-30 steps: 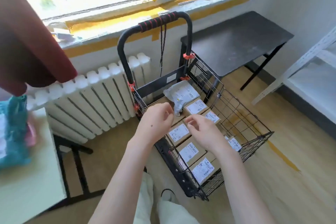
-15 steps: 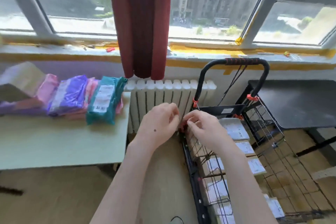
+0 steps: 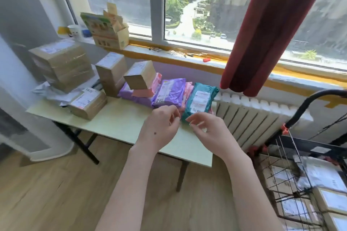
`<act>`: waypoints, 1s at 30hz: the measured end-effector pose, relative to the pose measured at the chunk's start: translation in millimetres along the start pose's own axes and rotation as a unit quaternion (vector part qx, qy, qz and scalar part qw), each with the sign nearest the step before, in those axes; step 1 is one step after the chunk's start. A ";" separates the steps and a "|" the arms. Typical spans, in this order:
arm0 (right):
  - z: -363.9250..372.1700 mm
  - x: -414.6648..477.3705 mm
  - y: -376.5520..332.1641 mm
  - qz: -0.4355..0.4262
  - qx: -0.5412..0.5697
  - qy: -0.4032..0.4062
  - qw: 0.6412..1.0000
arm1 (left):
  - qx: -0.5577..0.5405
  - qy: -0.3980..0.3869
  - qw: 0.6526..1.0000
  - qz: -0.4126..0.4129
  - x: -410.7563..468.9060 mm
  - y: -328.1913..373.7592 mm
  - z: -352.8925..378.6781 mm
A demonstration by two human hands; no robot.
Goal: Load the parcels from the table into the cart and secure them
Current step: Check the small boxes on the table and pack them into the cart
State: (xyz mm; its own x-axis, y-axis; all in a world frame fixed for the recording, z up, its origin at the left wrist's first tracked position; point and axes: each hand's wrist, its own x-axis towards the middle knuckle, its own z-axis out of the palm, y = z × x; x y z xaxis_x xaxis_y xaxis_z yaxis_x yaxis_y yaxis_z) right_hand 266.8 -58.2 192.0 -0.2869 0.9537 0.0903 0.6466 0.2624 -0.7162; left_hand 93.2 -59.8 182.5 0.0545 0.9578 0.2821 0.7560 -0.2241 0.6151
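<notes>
Loading looks partway done.
Our left grip (image 3: 159, 129) and right grip (image 3: 204, 131) hover empty, fingers loose; boxes (image 3: 332, 200) sit in the cart (image 3: 308, 145) at four o'clock, parcels (image 3: 201, 99) wait on the tabletop (image 3: 122, 118) at twelve.

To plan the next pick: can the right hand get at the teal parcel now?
Probably yes. The right hand hovers empty just in front of the teal parcel, which lies at the right end of the row on the table; nothing stands between them.

Bare table (image 3: 120, 124) front strip open to hands; soft parcels (image 3: 170, 92) and stacked boxes (image 3: 110, 75) block the rear, cart (image 3: 293, 178) right.
</notes>
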 end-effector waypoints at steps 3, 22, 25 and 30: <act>30.5 19.1 -27.7 -0.026 -0.003 -0.030 0.999 | -0.006 0.022 0.999 -0.029 -9.9 -27.6 -26.7; 128.7 188.6 -67.4 -0.081 0.000 -0.083 0.993 | 0.015 0.057 0.990 -0.128 81.9 -155.1 -70.3; 137.2 229.7 -61.1 -0.071 0.009 -0.074 0.995 | 0.017 0.061 0.987 -0.146 120.0 -182.4 -64.2; 164.9 294.9 -41.3 0.032 0.034 -0.053 0.998 | -0.047 0.049 0.957 -0.283 181.6 -249.2 -36.4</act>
State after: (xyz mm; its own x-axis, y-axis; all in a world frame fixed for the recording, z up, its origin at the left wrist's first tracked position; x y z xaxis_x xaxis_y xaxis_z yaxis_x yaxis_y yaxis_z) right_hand 38.9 188.0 134.1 -0.3215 0.9465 -0.0284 0.6183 0.1871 -0.7634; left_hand -109.0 163.4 107.2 -0.4101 0.9106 -0.0508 0.5845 0.3052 0.7518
